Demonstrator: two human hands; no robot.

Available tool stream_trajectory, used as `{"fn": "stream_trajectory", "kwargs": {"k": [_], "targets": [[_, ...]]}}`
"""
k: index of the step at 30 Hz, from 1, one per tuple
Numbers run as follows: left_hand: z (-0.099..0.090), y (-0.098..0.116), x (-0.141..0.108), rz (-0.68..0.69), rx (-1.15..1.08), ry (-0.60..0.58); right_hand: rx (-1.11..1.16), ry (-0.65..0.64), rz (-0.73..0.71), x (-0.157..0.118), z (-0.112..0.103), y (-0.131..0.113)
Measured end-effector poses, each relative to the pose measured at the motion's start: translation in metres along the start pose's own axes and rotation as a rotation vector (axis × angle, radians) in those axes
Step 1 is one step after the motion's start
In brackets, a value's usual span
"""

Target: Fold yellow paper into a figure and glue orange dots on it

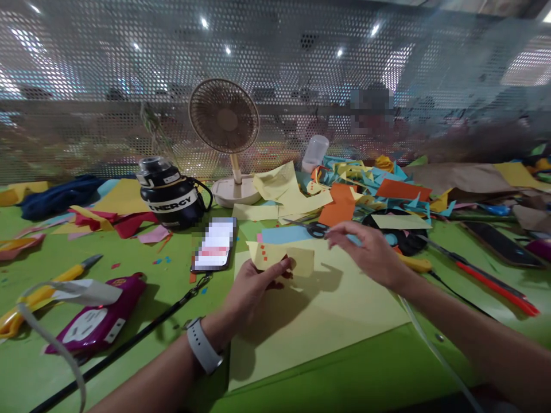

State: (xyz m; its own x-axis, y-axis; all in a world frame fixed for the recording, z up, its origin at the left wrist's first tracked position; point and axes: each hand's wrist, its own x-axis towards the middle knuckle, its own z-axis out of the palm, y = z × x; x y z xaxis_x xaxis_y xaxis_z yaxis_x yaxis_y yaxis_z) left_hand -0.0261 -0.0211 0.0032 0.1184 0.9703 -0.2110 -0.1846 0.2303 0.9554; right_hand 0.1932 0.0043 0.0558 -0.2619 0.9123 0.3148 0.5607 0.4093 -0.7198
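Note:
My left hand is closed on a folded piece of pale yellow paper, thumb on top. Small orange squares show in a row on the paper's left part. To its right, my right hand hovers with fingers bent and drawn together; whatever is between the fingertips, if anything, is too small to make out. The fingertips are close to the dark handles of a pair of scissors; I cannot tell whether they touch. Under both hands lies a large pale yellow sheet, with a blue paper strip at its far edge.
A lit phone, a black bottle and a small fan stand or lie beyond my left hand. Paper scraps pile up at the back. A red cutter and a dark phone lie right, a purple box left.

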Motion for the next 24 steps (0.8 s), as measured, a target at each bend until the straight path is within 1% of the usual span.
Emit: {"fn": "stream_trajectory", "kwargs": {"k": [2,4,5,7,8,9,10,12,14,16,18,19,22,24], "targets": [[-0.001,-0.001,0.000,0.011,-0.003,0.006,-0.009,0.096,0.042,-0.009,-0.021,0.009],[-0.002,-0.002,0.001,0.020,-0.009,0.004,-0.073,0.164,0.141,-0.022,-0.045,0.022],[-0.002,-0.003,0.001,0.027,-0.009,0.003,-0.154,0.207,0.163,-0.028,-0.056,0.030],[-0.003,-0.003,0.001,0.042,-0.005,0.009,-0.416,0.279,0.165,-0.041,-0.075,0.049],[-0.002,-0.003,0.002,0.049,0.001,0.016,-0.511,0.276,0.141,-0.046,-0.083,0.060],[-0.002,-0.003,0.002,0.054,0.007,0.023,-0.584,0.207,0.091,-0.051,-0.088,0.071],[-0.002,-0.002,0.002,0.054,0.013,0.029,-0.681,0.107,0.060,-0.055,-0.091,0.081],[-0.001,-0.002,0.003,0.041,0.023,0.037,-0.845,-0.031,0.017,-0.059,-0.092,0.097],[0.000,-0.003,0.003,0.022,0.032,0.034,-0.929,-0.114,-0.006,-0.060,-0.087,0.107],[0.000,-0.003,0.003,0.012,0.040,0.035,-0.955,-0.156,-0.030,-0.059,-0.081,0.111],[0.001,-0.004,0.003,0.014,0.044,0.039,-0.964,-0.149,-0.054,-0.059,-0.077,0.111],[0.001,-0.004,0.003,0.016,0.044,0.044,-0.967,-0.125,-0.064,-0.059,-0.077,0.111],[0.002,-0.003,0.003,0.020,0.052,0.055,-0.924,0.004,-0.080,-0.061,-0.081,0.109],[0.003,-0.002,0.002,0.028,0.063,0.057,-0.820,0.101,-0.103,-0.060,-0.085,0.105]]}}
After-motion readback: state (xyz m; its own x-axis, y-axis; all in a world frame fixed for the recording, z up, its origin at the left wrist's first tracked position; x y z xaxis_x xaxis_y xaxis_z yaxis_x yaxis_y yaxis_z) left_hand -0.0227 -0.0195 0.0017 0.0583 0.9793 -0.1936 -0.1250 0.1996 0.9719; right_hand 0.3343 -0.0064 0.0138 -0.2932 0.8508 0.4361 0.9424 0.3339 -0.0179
